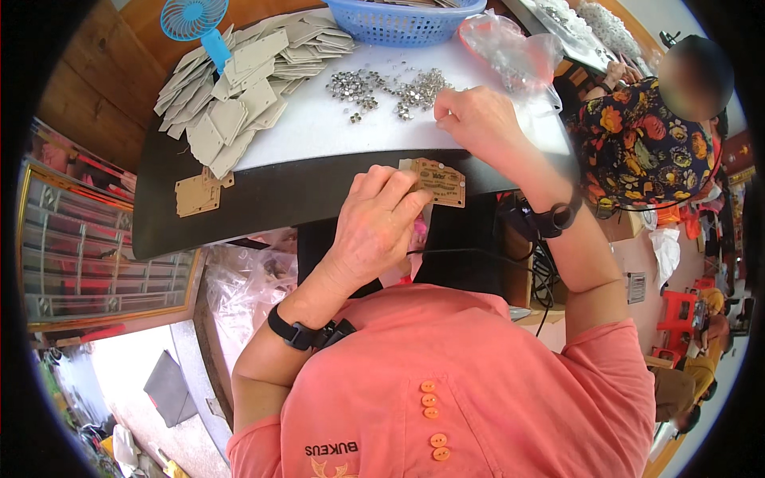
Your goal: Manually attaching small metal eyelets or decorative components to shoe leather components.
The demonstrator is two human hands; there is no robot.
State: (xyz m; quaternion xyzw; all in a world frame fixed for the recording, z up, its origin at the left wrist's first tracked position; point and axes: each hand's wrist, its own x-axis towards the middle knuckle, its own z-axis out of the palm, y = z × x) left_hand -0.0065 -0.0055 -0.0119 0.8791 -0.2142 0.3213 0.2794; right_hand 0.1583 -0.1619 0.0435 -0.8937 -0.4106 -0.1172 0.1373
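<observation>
My left hand (pixel 376 217) is closed on a brown printed card (pixel 448 188) at the front edge of the dark-rimmed table. Small shiny dots show near the card's corners. Above and right of it, my right hand (pixel 481 121) hovers over the white tabletop, fingers curled in a pinch; whatever is between the fingertips is too small to make out. Just left of that hand lie loose piles of small silver studs (pixel 414 92). Farther left, a heap of grey-beige cards (pixel 253 95) spreads over the table, and some brown cards (pixel 199 196) lie on the dark rim.
A blue plastic basket (pixel 402 25) stands at the back, beside a red dish (pixel 488 38) with a clear plastic bag (pixel 522 60). A small blue fan (pixel 194 17) rises behind the cards. To the right, another person in a flowered top (pixel 641 147) sits at a second table.
</observation>
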